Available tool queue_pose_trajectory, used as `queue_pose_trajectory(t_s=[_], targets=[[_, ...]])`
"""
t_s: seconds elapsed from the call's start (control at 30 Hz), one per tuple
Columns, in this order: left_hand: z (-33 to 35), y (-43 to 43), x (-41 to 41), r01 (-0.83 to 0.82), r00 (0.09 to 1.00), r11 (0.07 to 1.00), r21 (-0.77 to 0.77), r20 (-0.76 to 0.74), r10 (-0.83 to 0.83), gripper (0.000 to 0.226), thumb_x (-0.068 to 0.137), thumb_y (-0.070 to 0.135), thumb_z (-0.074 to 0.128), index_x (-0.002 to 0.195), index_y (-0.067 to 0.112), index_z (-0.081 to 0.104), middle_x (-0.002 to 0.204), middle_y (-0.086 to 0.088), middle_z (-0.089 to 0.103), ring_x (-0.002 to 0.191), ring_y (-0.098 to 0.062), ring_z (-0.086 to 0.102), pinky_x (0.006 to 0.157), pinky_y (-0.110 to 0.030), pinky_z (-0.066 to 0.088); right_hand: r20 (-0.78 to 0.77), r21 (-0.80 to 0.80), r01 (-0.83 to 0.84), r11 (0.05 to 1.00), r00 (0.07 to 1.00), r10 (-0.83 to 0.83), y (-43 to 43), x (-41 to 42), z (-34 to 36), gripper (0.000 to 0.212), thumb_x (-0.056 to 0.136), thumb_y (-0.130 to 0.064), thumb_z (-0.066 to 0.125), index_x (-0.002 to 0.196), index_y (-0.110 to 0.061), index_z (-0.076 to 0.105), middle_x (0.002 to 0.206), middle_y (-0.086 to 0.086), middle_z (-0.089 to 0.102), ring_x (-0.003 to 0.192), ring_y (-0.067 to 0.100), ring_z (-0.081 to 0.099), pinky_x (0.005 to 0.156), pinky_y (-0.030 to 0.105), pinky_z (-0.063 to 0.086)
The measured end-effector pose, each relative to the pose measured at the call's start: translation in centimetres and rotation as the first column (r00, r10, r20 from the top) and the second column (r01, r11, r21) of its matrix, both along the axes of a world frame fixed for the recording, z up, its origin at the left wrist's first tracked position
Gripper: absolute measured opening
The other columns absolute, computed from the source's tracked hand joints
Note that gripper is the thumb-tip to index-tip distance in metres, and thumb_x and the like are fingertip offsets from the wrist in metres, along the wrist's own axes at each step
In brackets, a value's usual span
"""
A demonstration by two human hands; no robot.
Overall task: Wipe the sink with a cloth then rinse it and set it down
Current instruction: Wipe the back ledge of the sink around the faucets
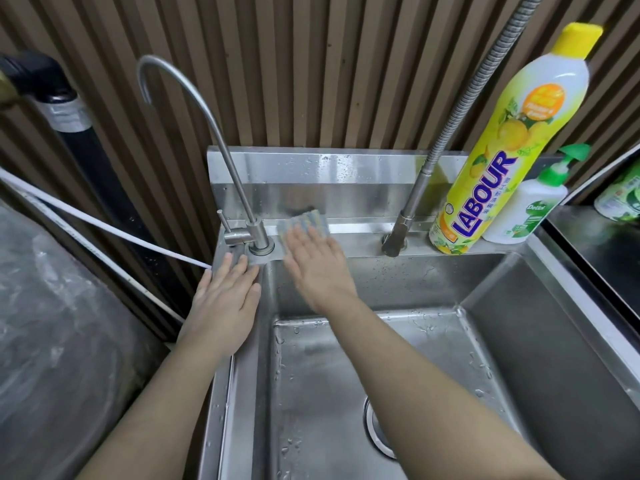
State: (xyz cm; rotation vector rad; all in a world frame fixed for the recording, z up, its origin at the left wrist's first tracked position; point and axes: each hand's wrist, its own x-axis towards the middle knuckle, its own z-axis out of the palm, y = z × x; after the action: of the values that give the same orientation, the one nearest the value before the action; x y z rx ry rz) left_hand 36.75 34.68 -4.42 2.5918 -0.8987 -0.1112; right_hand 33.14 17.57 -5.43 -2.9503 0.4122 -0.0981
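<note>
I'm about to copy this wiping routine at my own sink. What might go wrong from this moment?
The right hand presses the striped grey cloth flat on the back ledge; wiping rightward could reach the tall yellow detergent bottle standing there and tip it into the stainless steel sink. The left hand leans open on the wet rim beside the thin gooseneck tap and might slip.

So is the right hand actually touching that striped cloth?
Touching. The head view shows the right hand pressed flat on the cloth, fingers overlapping it on the sink ledge.
</note>
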Motion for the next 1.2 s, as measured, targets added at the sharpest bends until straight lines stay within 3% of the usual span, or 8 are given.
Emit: queue_pose_trajectory(t_s=[0.17, 0.37, 0.57, 0.7, 0.87, 1.03, 1.13, 1.2], targets=[[0.0, -0.1, 0.0, 0.007, 1.000, 1.000, -0.013, 0.005, -0.007, 0.049, 0.099, 0.037, 0.020, 0.144, 0.020, 0.030, 0.156, 0.005, 0.017, 0.144, -0.010, -0.002, 0.115, -0.033, -0.004, -0.009, 0.082, 0.355, 0.931, 0.935, -0.355, -4.2, -2.6, -0.1, 0.054, 0.101, -0.039, 0.015, 0.150, -0.018, 0.008, 0.160, -0.002, 0.003, 0.147, 0.018, -0.001, 0.119, 0.037, 0.001], [-0.1, -0.1, 0.0, -0.007, 1.000, 1.000, -0.016, 0.001, 0.007, 0.045, 0.100, 0.029, 0.027, 0.144, 0.021, 0.030, 0.156, 0.005, 0.017, 0.144, -0.008, -0.002, 0.115, -0.031, -0.005, -0.007, 0.026, -0.034, 0.999, 0.999, 0.034, 2.0, 0.4, 0.2, 0.051, 0.101, -0.038, 0.013, 0.150, -0.023, 0.006, 0.159, -0.004, 0.007, 0.146, 0.017, 0.000, 0.117, 0.038, -0.003], [0.0, 0.0, 0.0, 0.000, 1.000, 1.000, -0.022, -0.002, 0.000, 0.045, 0.100, 0.030, 0.025, 0.144, 0.022, 0.028, 0.156, 0.006, 0.015, 0.144, -0.008, -0.004, 0.115, -0.031, -0.007, 0.032, 0.052, 0.301, 0.952, 0.953, -0.302, -3.4, -3.1, -0.4, 0.053, 0.101, -0.041, 0.016, 0.150, -0.023, 0.009, 0.159, -0.004, 0.008, 0.146, 0.017, 0.002, 0.116, 0.038, 0.004], [-0.1, 0.0, 0.1, -0.004, 1.000, 1.000, -0.031, -0.001, 0.004, 0.045, 0.100, 0.030, 0.025, 0.144, 0.022, 0.029, 0.156, 0.007, 0.015, 0.144, -0.007, -0.004, 0.115, -0.031, -0.006, 0.043, -0.048, 0.124, 0.991, 0.992, -0.122, 0.4, 0.0, -0.6, 0.055, 0.100, -0.043, 0.018, 0.150, -0.022, 0.005, 0.160, -0.001, 0.005, 0.146, 0.023, 0.003, 0.116, 0.043, 0.003], [-0.1, -0.1, 0.0, -0.009, 1.000, 0.999, -0.039, 0.003, 0.009, 0.044, 0.100, 0.028, 0.026, 0.144, 0.022, 0.031, 0.156, 0.007, 0.017, 0.143, -0.007, -0.003, 0.116, -0.031, -0.005, 0.448, 0.151, -0.002, 0.989, 0.892, -0.066, -1.7, -0.8, -0.9, 0.033, 0.090, -0.016, 0.054, 0.122, -0.008, 0.059, 0.124, 0.012, 0.063, 0.116, 0.027, 0.057, 0.096, 0.030, 0.036], [0.0, 0.2, -0.1, 0.007, 1.000, 0.998, -0.054, -0.002, -0.007, 0.045, 0.100, 0.030, 0.024, 0.144, 0.022, 0.029, 0.156, 0.007, 0.015, 0.134, 0.004, -0.010, 0.114, -0.028, -0.008, 0.287, 0.943, 0.013, 0.334, 0.483, -0.827, -1.7, -0.2, 4.7, 0.015, 0.097, -0.028, 0.046, 0.095, -0.020, 0.059, 0.080, -0.004, 0.060, 0.079, 0.011, 0.058, 0.073, 0.025, 0.045], [0.0, 0.2, -0.1, 0.011, 1.000, 0.998, -0.059, 0.001, -0.011, 0.055, 0.095, 0.040, 0.012, 0.144, 0.022, 0.029, 0.155, 0.007, 0.016, 0.133, 0.004, -0.011, 0.114, -0.027, -0.008, 0.607, 0.786, -0.092, 0.612, 0.307, -0.733, -1.9, -0.3, 7.8, 0.033, 0.097, -0.025, 0.045, 0.129, -0.019, 0.051, 0.119, -0.007, 0.059, 0.111, 0.005, 0.052, 0.090, 0.013, 0.039], [0.0, 0.2, -0.1, 0.007, 1.000, 0.998, -0.062, 0.014, -0.006, 0.068, 0.086, 0.049, 0.003, 0.144, 0.023, 0.029, 0.155, 0.008, 0.017, 0.134, 0.003, -0.011, 0.113, -0.026, -0.008, 0.779, 0.489, -0.034, 0.871, 0.467, -0.419, -2.9, 0.6, 7.5, 0.045, 0.097, -0.023, 0.044, 0.141, -0.015, 0.038, 0.144, -0.002, 0.044, 0.136, 0.010, 0.034, 0.112, 0.019, 0.023]])
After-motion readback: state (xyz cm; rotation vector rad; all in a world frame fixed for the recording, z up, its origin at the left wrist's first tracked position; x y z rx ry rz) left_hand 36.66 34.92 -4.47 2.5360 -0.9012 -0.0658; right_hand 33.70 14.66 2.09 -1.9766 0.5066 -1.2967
